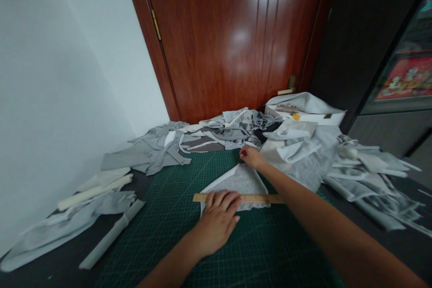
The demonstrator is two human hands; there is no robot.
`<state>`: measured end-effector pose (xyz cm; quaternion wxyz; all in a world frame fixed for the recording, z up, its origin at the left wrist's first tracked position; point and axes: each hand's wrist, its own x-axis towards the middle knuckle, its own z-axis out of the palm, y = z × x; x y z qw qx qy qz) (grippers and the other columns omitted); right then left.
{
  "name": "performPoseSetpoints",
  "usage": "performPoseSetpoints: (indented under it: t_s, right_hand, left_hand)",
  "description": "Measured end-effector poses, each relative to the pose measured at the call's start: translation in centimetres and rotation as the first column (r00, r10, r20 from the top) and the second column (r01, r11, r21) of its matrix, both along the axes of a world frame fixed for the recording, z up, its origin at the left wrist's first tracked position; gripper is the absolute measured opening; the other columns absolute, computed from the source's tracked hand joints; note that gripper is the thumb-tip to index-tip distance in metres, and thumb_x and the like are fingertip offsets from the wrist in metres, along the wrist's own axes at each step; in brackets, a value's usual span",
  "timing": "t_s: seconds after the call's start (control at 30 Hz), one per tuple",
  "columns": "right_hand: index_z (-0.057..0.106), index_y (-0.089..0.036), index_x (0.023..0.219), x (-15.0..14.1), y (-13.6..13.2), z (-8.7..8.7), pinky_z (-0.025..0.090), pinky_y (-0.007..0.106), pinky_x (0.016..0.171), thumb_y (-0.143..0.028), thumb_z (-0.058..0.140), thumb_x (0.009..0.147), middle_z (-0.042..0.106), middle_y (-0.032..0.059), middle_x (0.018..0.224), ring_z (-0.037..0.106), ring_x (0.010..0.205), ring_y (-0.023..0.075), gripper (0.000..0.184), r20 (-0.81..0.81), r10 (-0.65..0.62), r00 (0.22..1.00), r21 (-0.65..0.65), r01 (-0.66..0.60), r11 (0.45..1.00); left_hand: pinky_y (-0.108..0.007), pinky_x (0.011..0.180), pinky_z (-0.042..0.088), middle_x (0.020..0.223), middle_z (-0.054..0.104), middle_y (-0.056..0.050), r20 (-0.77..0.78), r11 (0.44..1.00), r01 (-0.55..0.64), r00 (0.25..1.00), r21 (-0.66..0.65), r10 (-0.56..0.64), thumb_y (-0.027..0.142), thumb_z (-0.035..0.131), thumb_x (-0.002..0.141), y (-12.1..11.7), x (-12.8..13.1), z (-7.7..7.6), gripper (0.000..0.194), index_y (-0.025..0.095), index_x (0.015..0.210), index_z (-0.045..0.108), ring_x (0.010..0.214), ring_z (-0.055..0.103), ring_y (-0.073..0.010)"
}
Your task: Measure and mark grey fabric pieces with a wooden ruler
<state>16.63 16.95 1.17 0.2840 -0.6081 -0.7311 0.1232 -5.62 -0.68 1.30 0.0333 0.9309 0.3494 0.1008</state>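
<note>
A pale grey piece of fabric [236,180], roughly triangular, lies on the green cutting mat [182,229]. Across its lower part runs a wooden ruler [254,198], its right end hidden behind my right forearm. My left hand [216,220] lies with spread fingers over the ruler and fabric, pressing from the near side. Just beyond the fabric's top point is my right hand [251,156], its fingers closed in a pinch. What those fingers hold, if anything, is too small to make out.
Grey fabric scraps [232,132] are heaped along the mat's far edge. Rolled and folded cloth [111,229] lies left, with more cloth strips [374,180] at right. A white box [327,118] under cloth stands at the back right, before a wooden door [216,45].
</note>
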Motion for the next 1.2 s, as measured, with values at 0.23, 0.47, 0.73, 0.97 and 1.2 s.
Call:
performPoseSetpoints:
  t_s: [0.23, 0.47, 0.73, 0.97, 1.2]
  right_hand:
    - [0.057, -0.018, 0.083, 0.3, -3.7, 1.0, 0.044, 0.024, 0.066, -0.018, 0.051, 0.079, 0.062, 0.0022, 0.077, 0.057, 0.071, 0.0151, 0.007, -0.263, 0.145, 0.954, 0.127, -0.114, 0.985]
    - [0.055, -0.017, 0.092, -1.5, -6.0, -1.1, 0.046, 0.025, 0.064, -0.017, 0.052, 0.08, 0.062, 0.0024, 0.081, 0.058, 0.07, 0.0148, 0.013, -0.475, 0.152, 0.867, -0.087, -0.218, 0.972]
    - [0.06, -0.018, 0.083, 3.2, -9.1, -2.7, 0.044, 0.03, 0.081, -0.007, 0.047, 0.078, 0.064, 0.0056, 0.087, 0.059, 0.086, 0.0188, 0.018, -0.119, 0.181, 0.976, 0.114, -0.167, 0.979]
    - [0.06, -0.017, 0.085, 5.5, -11.0, -1.0, 0.042, 0.027, 0.071, -0.02, 0.049, 0.085, 0.061, 0.0046, 0.081, 0.056, 0.075, 0.0171, 0.012, 0.064, 0.205, 0.977, 0.038, -0.208, 0.977]
    - [0.063, -0.017, 0.085, 6.5, -11.7, 0.2, 0.042, 0.026, 0.068, -0.034, 0.06, 0.082, 0.056, 0.0036, 0.083, 0.054, 0.076, 0.0161, 0.017, 0.025, 0.428, 0.904, -0.017, -0.427, 0.904]
  left_hand:
    - [-0.049, 0.111, 0.022, 0.144, 0.042, -0.002, -0.012, 1.0, -0.006, 1.0, 0.009, 0.006, 0.03, 0.037, 0.096, 2.7, 1.2, 0.0, 0.043, 0.026, 0.139, 0.038, 0.132, 0.033, -0.0224]
    - [-0.049, 0.109, 0.024, 0.142, 0.044, -0.003, -0.019, 0.999, -0.018, 1.0, 0.051, 0.019, 0.032, 0.038, 0.096, 4.2, 2.0, -0.1, 0.042, 0.026, 0.137, 0.039, 0.13, 0.035, -0.0234]
    - [-0.045, 0.109, 0.025, 0.139, 0.047, -0.007, 0.066, 0.996, -0.064, 0.996, 0.057, 0.06, 0.036, 0.04, 0.095, 4.6, 1.8, -1.0, 0.042, 0.021, 0.135, 0.043, 0.128, 0.038, -0.0231]
    - [-0.042, 0.107, 0.028, 0.138, 0.047, -0.004, 0.135, 1.0, -0.022, 0.991, 0.008, 0.021, 0.031, 0.042, 0.095, 5.7, 0.4, -1.3, 0.039, 0.026, 0.133, 0.045, 0.126, 0.04, -0.0212]
    - [-0.039, 0.106, 0.032, 0.13, 0.051, -0.006, 0.224, 1.0, 0.02, 0.974, 0.004, -0.021, 0.023, 0.053, 0.088, 5.7, 0.0, -0.8, 0.025, 0.023, 0.113, 0.054, 0.123, 0.042, -0.0198]
